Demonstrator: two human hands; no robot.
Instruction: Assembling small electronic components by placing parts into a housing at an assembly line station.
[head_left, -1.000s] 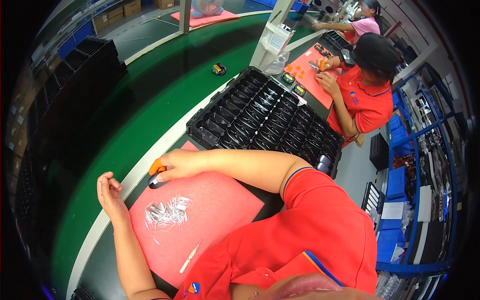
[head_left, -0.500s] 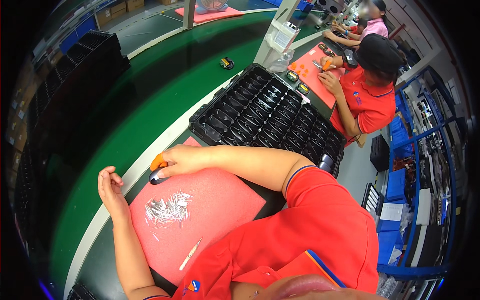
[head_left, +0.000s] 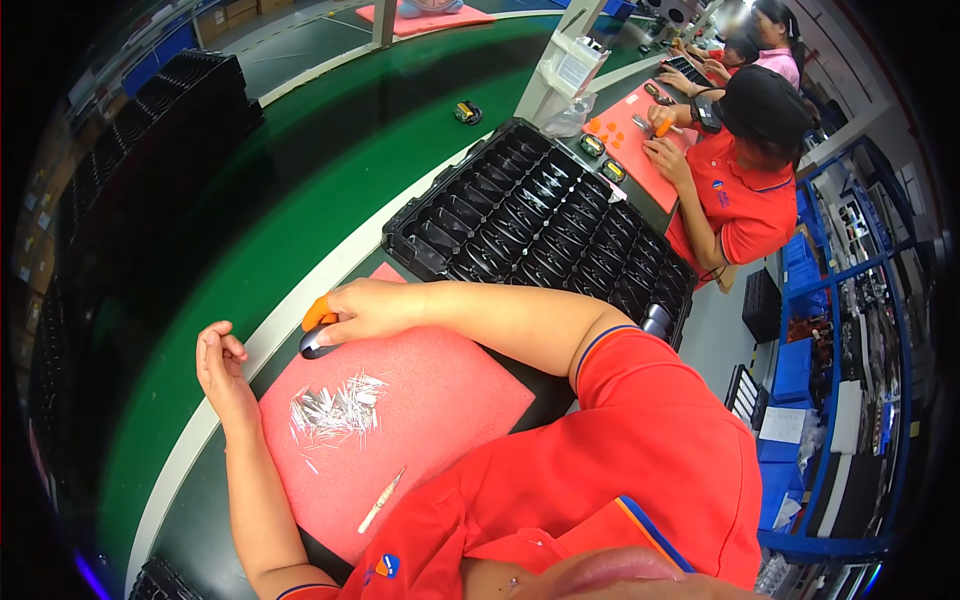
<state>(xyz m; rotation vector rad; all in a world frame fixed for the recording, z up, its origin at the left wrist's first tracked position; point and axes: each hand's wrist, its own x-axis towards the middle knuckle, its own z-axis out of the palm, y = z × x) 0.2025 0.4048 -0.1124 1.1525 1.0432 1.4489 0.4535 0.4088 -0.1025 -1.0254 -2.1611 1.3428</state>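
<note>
My right hand (head_left: 378,308) reaches across to the far left edge of a pink foam mat (head_left: 460,385). Its fingers, with orange finger covers (head_left: 318,313), grip a small dark rounded piece (head_left: 312,344) shaped like a computer mouse, with a light patch on it. My left hand (head_left: 222,368) is raised beside the mat over the pale table rim, its fingers loosely curled and empty. Between my arms lies a loose pile of thin silvery strips (head_left: 338,408). Nearer to me rests a slim pointed tool (head_left: 382,502) with a pale handle.
A large black compartment tray (head_left: 530,215) stands beyond my right arm. A green conveyor belt (head_left: 300,200) runs past the pale rim, carrying a black and yellow part (head_left: 467,112). To the right, a co-worker in red (head_left: 735,185) works at another pink mat. Blue shelving (head_left: 850,270) stands behind.
The view has shifted slightly. My hands keep nearly the same pose, the right one still gripping the dark piece. The black and yellow part on the belt sits a little farther right.
</note>
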